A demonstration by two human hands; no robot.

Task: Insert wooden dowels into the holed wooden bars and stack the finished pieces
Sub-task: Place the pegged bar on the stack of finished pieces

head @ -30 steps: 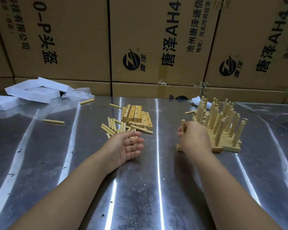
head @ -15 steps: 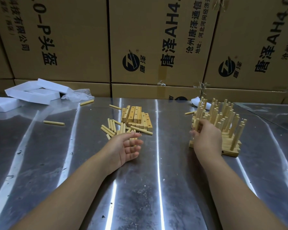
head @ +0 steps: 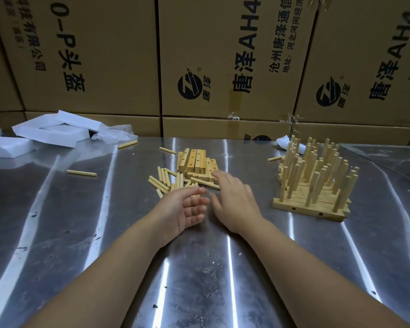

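A pile of holed wooden bars (head: 195,163) lies at the table's middle, with several loose dowels (head: 166,181) in front of it. My left hand (head: 187,207) rests palm-up just in front of the dowels, fingers relaxed and holding nothing. My right hand (head: 232,197) hovers beside it, fingers spread and reaching over the near edge of the bar pile, with nothing in it. The stack of finished pieces (head: 315,183), bars bristling with upright dowels, stands apart at the right.
Stray dowels (head: 81,172) lie on the metal table (head: 199,268) at the left and back. White foam pieces (head: 50,131) and crumpled plastic sit at the back left. Printed cardboard boxes (head: 223,55) wall off the far edge.
My right hand let go of the finished piece on the stack at the right and swung left to the bar pile. My left hand stayed put.
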